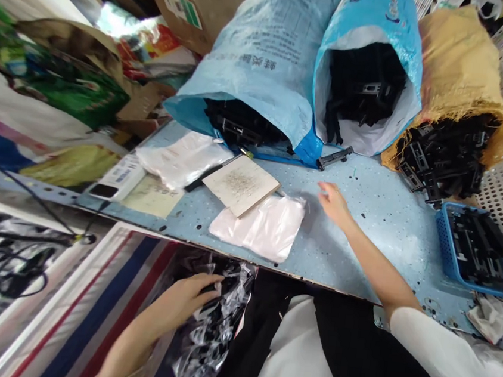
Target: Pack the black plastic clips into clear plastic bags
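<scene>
My left hand (186, 298) reaches down below the table edge, fingers curled onto a clear plastic bag of black parts (212, 328). My right hand (333, 202) stretches out over the light blue table (363, 236), fingers extended and holding nothing. It hovers just right of a flat white plastic bag (261, 225). A lone black plastic part (334, 157) lies beyond my right hand, near the sacks.
Two blue woven sacks (270, 52) (377, 22) and a tan sack (462, 67) full of black parts lie at the table's back. A blue basket (446, 257) of parts sits at right. A square board (240, 184), another plastic bag (183, 157) and a white box (118, 177) lie at left.
</scene>
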### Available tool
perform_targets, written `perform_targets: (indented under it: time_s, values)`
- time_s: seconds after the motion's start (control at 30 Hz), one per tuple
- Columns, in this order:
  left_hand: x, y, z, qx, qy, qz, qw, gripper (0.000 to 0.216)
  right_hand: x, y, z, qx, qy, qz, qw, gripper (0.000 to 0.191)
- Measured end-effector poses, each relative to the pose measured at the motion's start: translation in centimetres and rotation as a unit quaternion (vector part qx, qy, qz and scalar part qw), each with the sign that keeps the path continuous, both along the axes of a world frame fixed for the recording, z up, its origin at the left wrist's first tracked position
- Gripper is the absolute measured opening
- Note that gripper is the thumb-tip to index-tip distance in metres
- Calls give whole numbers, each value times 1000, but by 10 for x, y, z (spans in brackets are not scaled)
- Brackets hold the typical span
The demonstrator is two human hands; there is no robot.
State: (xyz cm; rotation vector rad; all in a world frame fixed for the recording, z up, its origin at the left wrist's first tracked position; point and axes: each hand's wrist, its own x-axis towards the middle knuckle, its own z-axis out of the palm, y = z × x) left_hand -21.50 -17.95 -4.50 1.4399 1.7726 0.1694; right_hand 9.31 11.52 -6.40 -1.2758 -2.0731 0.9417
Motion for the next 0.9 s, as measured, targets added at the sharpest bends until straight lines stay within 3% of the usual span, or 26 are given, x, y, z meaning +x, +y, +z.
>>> perform_targets:
  time_s: [0.07, 0.13, 0.2, 0.3, 0.4, 0.47, 0.5, 0.6, 0.67, 0.77, 0.83, 0.9]
  values:
    - [2, 13, -30, 5, 51, 40, 998, 36, -12, 51, -4, 89, -86, -22, 992, 53]
    - [15, 25, -43, 22, 40, 56, 997, 34, -19, 87, -2, 137, -169, -3, 976, 59]
    - [30, 33, -36, 18, -51, 50, 997, 33, -19, 108, 5, 148, -209, 24, 966, 52]
    - [52, 48, -7, 17, -220, 43, 975, 37, -10, 114, 19, 140, -203, 39, 968, 33]
    - [75, 81, 11, 133, -283, 86, 946, 42, -2, 86, 30, 89, -101, 54, 989, 27]
    - [95, 111, 13, 222, -337, 103, 909, 57, 3, 51, 34, -27, 70, 99, 992, 30]
    - [107, 125, 12, 237, -384, 95, 887, 66, 5, 30, 36, -96, 155, 126, 975, 33]
    - [147, 153, 10, 153, -522, 60, 837, 75, 19, -28, 42, -215, 233, 154, 936, 37]
    - [170, 157, 10, 86, -559, 83, 821, 67, 36, -55, 50, -174, 218, 104, 955, 37]
    - [191, 150, 13, 37, -573, 143, 806, 60, 66, -76, 63, 13, 122, 4, 992, 37]
    - [199, 143, 15, 1, -572, 158, 805, 56, 82, -82, 67, 125, 10, 12, 992, 37]
    - [207, 138, 16, -27, -569, 161, 806, 51, 89, -83, 66, 182, -76, 51, 979, 37]
